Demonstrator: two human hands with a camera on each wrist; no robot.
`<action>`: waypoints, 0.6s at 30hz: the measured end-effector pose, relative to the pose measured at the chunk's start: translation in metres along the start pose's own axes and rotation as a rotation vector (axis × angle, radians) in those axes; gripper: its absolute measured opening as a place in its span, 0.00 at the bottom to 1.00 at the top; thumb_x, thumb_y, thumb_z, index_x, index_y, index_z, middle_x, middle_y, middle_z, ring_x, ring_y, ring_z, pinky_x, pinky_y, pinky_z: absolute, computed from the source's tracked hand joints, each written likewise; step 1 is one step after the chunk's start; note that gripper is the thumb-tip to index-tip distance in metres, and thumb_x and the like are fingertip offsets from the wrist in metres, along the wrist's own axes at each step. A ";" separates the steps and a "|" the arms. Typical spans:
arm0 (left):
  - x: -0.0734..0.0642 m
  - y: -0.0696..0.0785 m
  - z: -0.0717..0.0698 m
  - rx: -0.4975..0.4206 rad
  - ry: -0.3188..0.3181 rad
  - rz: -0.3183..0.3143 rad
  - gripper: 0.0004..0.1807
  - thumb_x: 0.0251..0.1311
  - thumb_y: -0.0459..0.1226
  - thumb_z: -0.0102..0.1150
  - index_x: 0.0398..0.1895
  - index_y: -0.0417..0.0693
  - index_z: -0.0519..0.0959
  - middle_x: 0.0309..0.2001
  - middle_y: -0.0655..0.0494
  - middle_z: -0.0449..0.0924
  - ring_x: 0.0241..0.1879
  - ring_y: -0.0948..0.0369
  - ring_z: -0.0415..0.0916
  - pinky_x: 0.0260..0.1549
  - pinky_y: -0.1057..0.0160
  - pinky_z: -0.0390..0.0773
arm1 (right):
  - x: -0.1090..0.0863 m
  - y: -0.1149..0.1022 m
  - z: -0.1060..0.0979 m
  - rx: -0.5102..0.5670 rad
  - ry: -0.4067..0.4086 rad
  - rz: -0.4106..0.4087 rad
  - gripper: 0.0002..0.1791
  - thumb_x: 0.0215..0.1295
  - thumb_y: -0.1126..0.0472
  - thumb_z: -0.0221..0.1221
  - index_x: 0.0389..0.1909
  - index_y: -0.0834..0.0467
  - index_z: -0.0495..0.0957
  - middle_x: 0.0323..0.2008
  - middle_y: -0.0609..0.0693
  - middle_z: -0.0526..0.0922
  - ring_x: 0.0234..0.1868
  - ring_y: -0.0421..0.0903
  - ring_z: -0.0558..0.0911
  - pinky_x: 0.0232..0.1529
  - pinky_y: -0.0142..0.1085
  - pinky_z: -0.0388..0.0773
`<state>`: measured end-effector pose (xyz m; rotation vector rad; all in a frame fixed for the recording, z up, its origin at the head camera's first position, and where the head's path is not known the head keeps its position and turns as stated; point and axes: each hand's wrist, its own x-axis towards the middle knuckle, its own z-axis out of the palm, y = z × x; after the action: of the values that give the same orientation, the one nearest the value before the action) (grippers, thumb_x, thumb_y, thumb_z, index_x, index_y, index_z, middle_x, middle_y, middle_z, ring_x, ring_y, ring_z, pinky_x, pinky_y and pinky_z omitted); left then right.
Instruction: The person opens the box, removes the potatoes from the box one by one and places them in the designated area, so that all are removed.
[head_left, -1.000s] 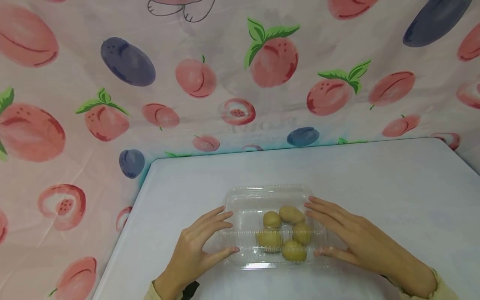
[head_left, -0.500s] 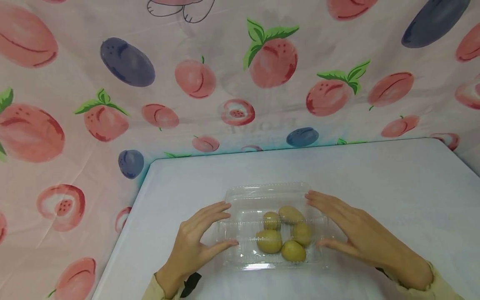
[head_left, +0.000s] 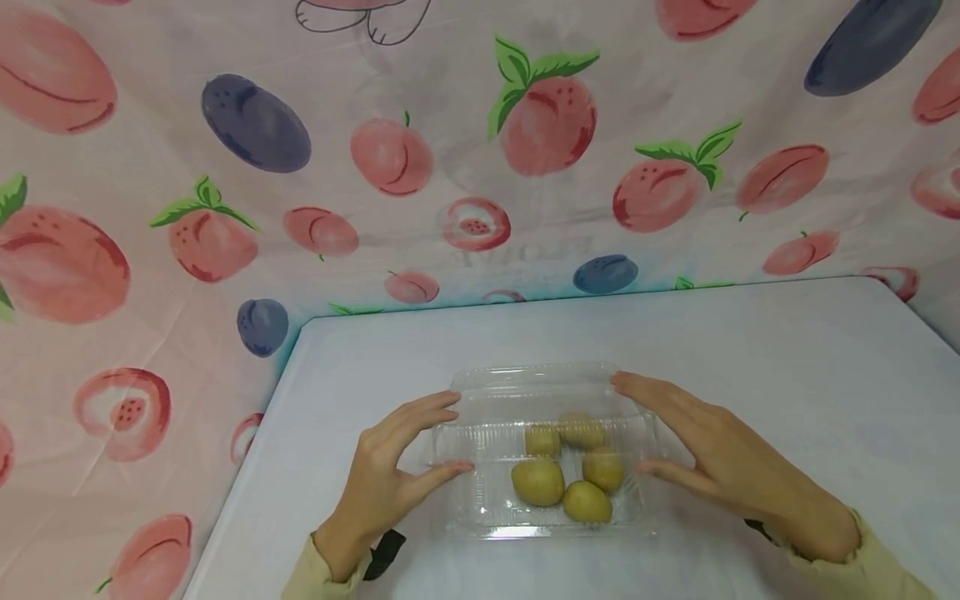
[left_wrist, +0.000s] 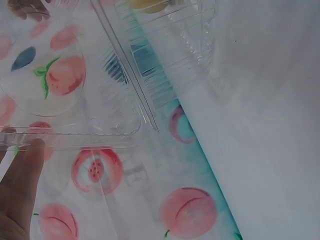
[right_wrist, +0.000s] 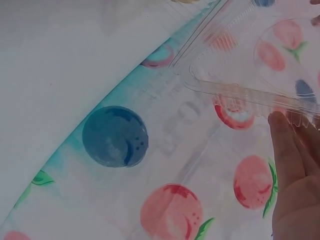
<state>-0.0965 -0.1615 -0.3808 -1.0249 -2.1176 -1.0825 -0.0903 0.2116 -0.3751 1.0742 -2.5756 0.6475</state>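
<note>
A clear plastic clamshell box sits on the white table, its base [head_left: 517,532] toward the front and its hinged lid [head_left: 491,433] tilted up. Several yellow-brown round things [head_left: 537,482], like small potatoes, lie inside. My left hand [head_left: 390,467] holds the lid's left side, thumb low and fingers higher up. On the right side my right hand [head_left: 723,458] holds it in the same way. The left wrist view shows a finger [left_wrist: 25,175] at the lid's rim. Fingertips [right_wrist: 278,122] meet the rim in the right wrist view too.
The white tabletop [head_left: 787,375] spreads around the box, mostly to the right. Behind it and at the left hangs a pink cloth [head_left: 420,83] printed with fruit. A black strap [head_left: 385,555] shows at my left wrist.
The lid's near edge has swung up and back, baring more of the round things at the front. Both hands have risen a little with it; the base has stayed put.
</note>
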 end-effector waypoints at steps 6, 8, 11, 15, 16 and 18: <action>0.003 -0.004 0.000 -0.028 0.009 -0.015 0.26 0.58 0.49 0.70 0.53 0.41 0.80 0.55 0.46 0.82 0.56 0.53 0.80 0.58 0.69 0.76 | 0.004 0.002 -0.003 0.052 -0.012 0.026 0.50 0.53 0.60 0.73 0.76 0.55 0.58 0.72 0.50 0.67 0.71 0.39 0.66 0.70 0.17 0.51; 0.004 -0.005 0.001 -0.034 0.016 -0.015 0.26 0.58 0.49 0.69 0.54 0.41 0.80 0.55 0.47 0.82 0.55 0.55 0.80 0.57 0.69 0.76 | 0.005 0.002 -0.004 0.060 -0.011 0.033 0.50 0.53 0.60 0.72 0.76 0.54 0.57 0.72 0.50 0.67 0.72 0.39 0.66 0.70 0.18 0.51; 0.005 -0.007 0.001 -0.043 0.024 -0.017 0.28 0.59 0.49 0.69 0.56 0.40 0.79 0.55 0.47 0.82 0.53 0.56 0.81 0.55 0.70 0.78 | 0.006 0.003 -0.004 0.069 -0.008 0.037 0.49 0.55 0.60 0.72 0.76 0.54 0.57 0.72 0.49 0.67 0.71 0.39 0.66 0.70 0.18 0.51; 0.006 -0.009 0.002 -0.050 0.019 -0.056 0.28 0.59 0.49 0.68 0.58 0.41 0.79 0.56 0.48 0.82 0.53 0.59 0.81 0.52 0.71 0.79 | 0.008 0.005 -0.005 0.081 -0.002 0.050 0.47 0.57 0.61 0.70 0.76 0.53 0.57 0.71 0.48 0.67 0.71 0.40 0.67 0.70 0.18 0.51; 0.006 -0.010 0.002 -0.053 0.014 -0.071 0.28 0.60 0.49 0.68 0.58 0.41 0.79 0.56 0.49 0.82 0.53 0.59 0.80 0.53 0.70 0.79 | 0.008 0.006 -0.004 0.085 -0.001 0.058 0.47 0.57 0.61 0.70 0.76 0.52 0.58 0.71 0.47 0.67 0.71 0.40 0.67 0.70 0.17 0.51; 0.006 -0.011 0.002 -0.060 0.006 -0.099 0.28 0.60 0.49 0.67 0.58 0.42 0.78 0.57 0.49 0.81 0.54 0.59 0.80 0.53 0.70 0.79 | 0.008 0.007 -0.004 0.093 0.002 0.070 0.46 0.58 0.62 0.69 0.76 0.51 0.58 0.71 0.47 0.67 0.70 0.40 0.68 0.69 0.17 0.51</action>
<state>-0.1087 -0.1617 -0.3820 -0.9525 -2.1624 -1.2018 -0.1010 0.2132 -0.3705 1.0142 -2.6147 0.7917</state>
